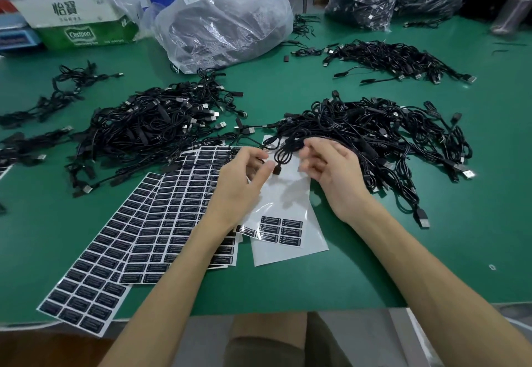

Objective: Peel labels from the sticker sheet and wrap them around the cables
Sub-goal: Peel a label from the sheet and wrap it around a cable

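Thin black cable [280, 154]: hanging in a loop between the hands, plug end dangling above a white, mostly stripped sticker sheet [288, 194] that is lying under both hands on the green surface [374, 266]. Right hand [331, 176]: fingers curling round the cable, holding it. Left hand [244, 176]: fingers bending narrowly toward the loop; blur is hiding whether it is gripping. Remaining black labels [282, 230]: sitting between the wrists. Full label sheets [172, 208]: lying left of the left hand. Tangled black cable heaps [388, 136]: lying beyond the hands.
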{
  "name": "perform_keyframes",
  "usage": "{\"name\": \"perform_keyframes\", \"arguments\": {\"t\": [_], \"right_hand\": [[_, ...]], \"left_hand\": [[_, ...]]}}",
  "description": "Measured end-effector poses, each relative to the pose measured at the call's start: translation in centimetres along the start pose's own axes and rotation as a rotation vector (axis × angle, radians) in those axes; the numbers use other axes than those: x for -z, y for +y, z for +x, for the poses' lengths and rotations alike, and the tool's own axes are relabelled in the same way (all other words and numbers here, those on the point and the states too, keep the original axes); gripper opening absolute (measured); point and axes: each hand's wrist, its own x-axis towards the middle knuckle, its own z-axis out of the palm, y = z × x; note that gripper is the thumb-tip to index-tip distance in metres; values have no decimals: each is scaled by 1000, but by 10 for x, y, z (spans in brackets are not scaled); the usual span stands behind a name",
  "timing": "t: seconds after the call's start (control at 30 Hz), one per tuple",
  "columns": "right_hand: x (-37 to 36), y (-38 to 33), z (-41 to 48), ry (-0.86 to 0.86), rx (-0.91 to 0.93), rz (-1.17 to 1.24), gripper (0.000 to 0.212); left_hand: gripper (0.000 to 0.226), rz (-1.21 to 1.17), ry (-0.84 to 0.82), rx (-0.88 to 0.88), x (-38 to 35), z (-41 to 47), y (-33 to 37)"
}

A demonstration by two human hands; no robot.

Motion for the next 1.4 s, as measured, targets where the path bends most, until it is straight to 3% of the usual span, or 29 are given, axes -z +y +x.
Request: {"name": "perform_keyframes", "arguments": {"t": [0.1, 0.23, 0.53, 0.7, 0.93, 1.13, 1.23, 1.33, 1.4], "right_hand": [[1, -1, 3, -59, 9, 34, 32], [-2, 5, 5, -3, 39, -45, 61], [6, 2, 21, 33, 68, -88, 69], [17, -8, 23, 73, 102, -116, 60], [11, -8, 6, -178, 21, -159, 29], [5, 0, 3, -174, 84, -577, 28], [3, 0, 2, -196, 154, -741, 28], [2, 0, 0, -208, 210, -855, 26], [2, 1, 1, -200, 214, -867, 25]], "left_hand": [[8, 46, -36, -25, 0, -1, 1], [10, 106, -42, -46, 0, -1, 2], [9, 298, -177, -119, -2, -4, -4], [11, 388, -169, -183, -3, -7, -3], [12, 499, -130, -291, -6, -10, 5], [8, 584, -124, -575, -8, -16, 17], [14, 606, -41, -696, -8, -17, 20], [20, 494, 55, -685, -5, -15, 20], [16, 286, 144, -511, -2, -12, 21]]}}
